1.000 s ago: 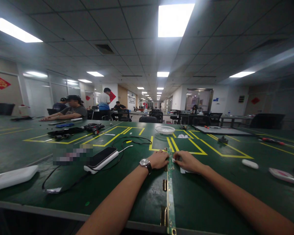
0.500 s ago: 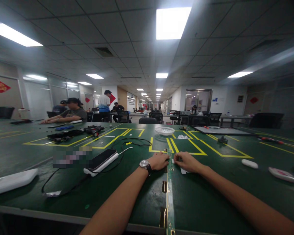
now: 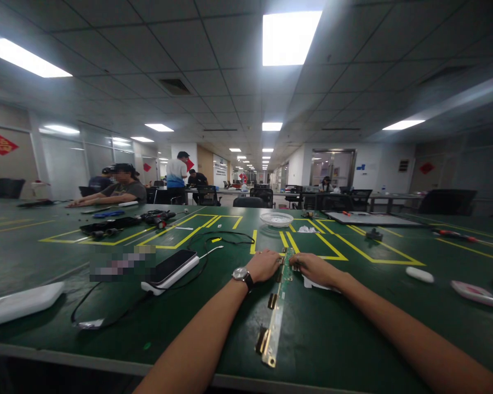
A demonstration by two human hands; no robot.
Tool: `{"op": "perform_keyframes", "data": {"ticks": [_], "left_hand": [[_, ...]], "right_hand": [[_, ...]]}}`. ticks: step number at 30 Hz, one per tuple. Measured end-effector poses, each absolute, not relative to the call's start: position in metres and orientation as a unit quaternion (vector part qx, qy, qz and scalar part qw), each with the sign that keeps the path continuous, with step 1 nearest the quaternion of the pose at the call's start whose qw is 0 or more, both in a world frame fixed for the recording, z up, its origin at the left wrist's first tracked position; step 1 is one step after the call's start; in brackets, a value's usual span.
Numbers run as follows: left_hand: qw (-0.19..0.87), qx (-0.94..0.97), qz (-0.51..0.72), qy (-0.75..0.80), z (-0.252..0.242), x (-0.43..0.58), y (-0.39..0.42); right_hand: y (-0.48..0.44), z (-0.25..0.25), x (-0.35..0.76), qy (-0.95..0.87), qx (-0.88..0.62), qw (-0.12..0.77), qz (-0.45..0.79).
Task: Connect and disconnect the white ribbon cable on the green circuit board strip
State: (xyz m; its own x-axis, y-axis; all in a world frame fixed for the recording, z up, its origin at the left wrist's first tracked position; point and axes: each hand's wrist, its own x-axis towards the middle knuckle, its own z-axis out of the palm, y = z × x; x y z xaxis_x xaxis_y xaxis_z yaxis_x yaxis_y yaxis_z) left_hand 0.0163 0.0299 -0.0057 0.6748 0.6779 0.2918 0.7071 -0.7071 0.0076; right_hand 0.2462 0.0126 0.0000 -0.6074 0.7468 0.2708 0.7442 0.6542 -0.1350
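A long, narrow green circuit board [image 3: 280,306] with brownish-gold connector tabs along its left side lies lengthwise in front of me, its near end close to the table edge. My left hand [image 3: 265,265], with a watch at the wrist, has its fingertips closed on the board's left edge near the far end. On the opposite edge, my right hand [image 3: 312,268] pinches the same far end with curled fingers. White paper [image 3: 317,284] lies partly hidden beneath my right hand.
On the green table [image 3: 213,328] a phone [image 3: 175,268] rests on a white block at left, with a black cable. Farther off stand a white basket [image 3: 276,220] and dark tools [image 3: 110,225]. A white oval object [image 3: 419,274] lies at right. Several people are in the background.
The board has moved away from me and turned slightly, so its near end now shows on the table. My hands stay at its far end; more white paper shows beneath the right one.
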Motion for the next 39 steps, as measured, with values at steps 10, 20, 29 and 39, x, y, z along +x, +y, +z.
{"op": "perform_keyframes", "data": {"ticks": [10,20,29,39], "left_hand": [[0.082,-0.903,-0.15,-0.395,-0.005,0.017,0.026],[0.093,-0.904,-0.144,-0.392,-0.004,0.017,0.026],[0.096,-0.905,-0.144,-0.389,-0.007,0.019,0.026],[0.095,-0.905,-0.138,-0.392,-0.008,0.02,0.026]], "right_hand": [[0.021,0.0,0.27,-0.691,-0.705,0.025,-0.156],[0.014,0.001,0.265,-0.684,-0.715,0.042,-0.141],[0.008,-0.007,0.255,-0.685,-0.719,0.029,-0.113],[0.006,-0.012,0.252,-0.678,-0.728,0.015,-0.104]]}}
